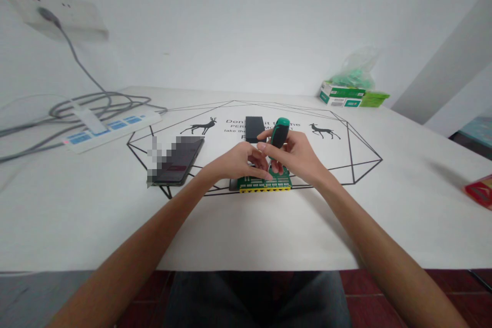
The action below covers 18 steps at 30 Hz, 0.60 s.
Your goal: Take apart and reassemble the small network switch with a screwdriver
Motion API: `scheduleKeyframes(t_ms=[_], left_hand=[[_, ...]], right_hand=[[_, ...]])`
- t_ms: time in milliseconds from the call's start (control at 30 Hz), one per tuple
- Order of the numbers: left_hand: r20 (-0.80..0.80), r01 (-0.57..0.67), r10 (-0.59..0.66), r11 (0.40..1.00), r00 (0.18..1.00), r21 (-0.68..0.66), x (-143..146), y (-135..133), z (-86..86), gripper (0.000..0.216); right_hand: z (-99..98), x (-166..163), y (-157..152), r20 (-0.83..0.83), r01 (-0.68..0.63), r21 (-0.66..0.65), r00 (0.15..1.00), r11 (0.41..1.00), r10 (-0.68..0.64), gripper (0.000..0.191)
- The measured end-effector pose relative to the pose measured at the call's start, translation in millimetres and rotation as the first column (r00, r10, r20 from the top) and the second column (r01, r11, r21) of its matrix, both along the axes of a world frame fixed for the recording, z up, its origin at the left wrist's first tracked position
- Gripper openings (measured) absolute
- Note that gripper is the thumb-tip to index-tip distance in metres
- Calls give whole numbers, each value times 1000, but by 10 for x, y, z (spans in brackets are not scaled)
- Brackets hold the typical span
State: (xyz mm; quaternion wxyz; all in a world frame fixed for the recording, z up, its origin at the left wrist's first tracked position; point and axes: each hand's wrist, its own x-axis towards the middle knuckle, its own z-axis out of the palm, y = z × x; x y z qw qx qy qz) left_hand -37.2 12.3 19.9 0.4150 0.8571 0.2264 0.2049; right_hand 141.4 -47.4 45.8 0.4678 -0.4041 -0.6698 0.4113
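Note:
A green circuit board [251, 182] with a yellow strip along its near edge lies on the table in front of me. My right hand [295, 151] is closed round a screwdriver [280, 132] with a black and green handle, held nearly upright. Its shaft points down at the board, and the tip is hidden by fingers. My left hand [246, 161] hovers over the board's left part, fingers bent together near the shaft; whether they pinch something small cannot be made out. Just beyond the hands lies a black box [254, 127], partly covered by them.
A phone [179, 160] lies left of the board. Farther left, a power strip [111, 130] and coiled grey cables [96, 102] run to a wall socket [57, 13]. Boxes [342, 93] under a plastic bag stand back right. A red packet [480, 192] sits at the right edge.

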Motion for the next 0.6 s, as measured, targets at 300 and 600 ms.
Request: scheduleKeyframes(t_ms=[300, 600], left_hand=[[-16, 37, -37, 999, 999, 7, -19, -11, 32, 25], [-33, -37, 39, 997, 999, 71, -83, -29, 168, 20]], right_hand=[[-19, -1, 17, -14, 27, 6, 1000, 1000, -27, 38], [10, 12, 30, -77, 46, 7, 996, 999, -46, 36]])
